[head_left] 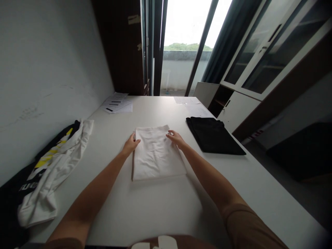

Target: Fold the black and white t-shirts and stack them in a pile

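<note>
A folded white garment (157, 154) lies flat on the white table in front of me, with soft creases down its middle. At its upper left edge is my left hand (131, 143), thumb on top and fingers around the side, pinching the fabric. My right hand (176, 139) grips the upper right edge in the same way, thumb and index finger on the cloth. The fingertips under the fabric are hidden. To the right of my right hand rests a folded black garment (214, 135).
Along the left wall lie a white garment (64, 166) and a black garment with yellow print (52, 152). Papers (118, 103) sit at the table's (153, 204) far left corner, and sheets (193, 105) at the far right. White cabinets (241, 107) stand beyond the right edge.
</note>
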`<action>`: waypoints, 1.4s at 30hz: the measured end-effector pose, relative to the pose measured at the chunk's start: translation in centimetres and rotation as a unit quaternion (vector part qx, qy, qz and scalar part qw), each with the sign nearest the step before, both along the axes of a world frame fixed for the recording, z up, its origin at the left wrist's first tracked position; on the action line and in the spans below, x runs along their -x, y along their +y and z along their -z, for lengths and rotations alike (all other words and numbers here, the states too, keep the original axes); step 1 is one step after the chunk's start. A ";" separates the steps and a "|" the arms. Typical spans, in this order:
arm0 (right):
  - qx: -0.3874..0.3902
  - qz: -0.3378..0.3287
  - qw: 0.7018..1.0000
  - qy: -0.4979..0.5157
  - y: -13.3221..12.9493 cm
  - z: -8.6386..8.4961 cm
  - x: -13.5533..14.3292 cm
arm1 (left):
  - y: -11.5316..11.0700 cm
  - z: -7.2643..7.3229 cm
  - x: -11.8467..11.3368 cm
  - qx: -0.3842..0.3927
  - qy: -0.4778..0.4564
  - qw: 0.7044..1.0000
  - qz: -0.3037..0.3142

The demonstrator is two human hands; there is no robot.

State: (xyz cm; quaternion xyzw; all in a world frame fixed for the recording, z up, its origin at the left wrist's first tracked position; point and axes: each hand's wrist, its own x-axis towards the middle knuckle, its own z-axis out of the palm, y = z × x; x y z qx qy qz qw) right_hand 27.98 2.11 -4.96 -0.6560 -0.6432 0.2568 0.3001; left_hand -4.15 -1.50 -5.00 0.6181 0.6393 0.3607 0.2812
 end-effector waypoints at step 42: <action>-0.091 -0.121 0.941 0.304 -3.8 -20.3 -15.6 | 6.3 -3.6 -22.4 0.028 -0.460 0.851 0.252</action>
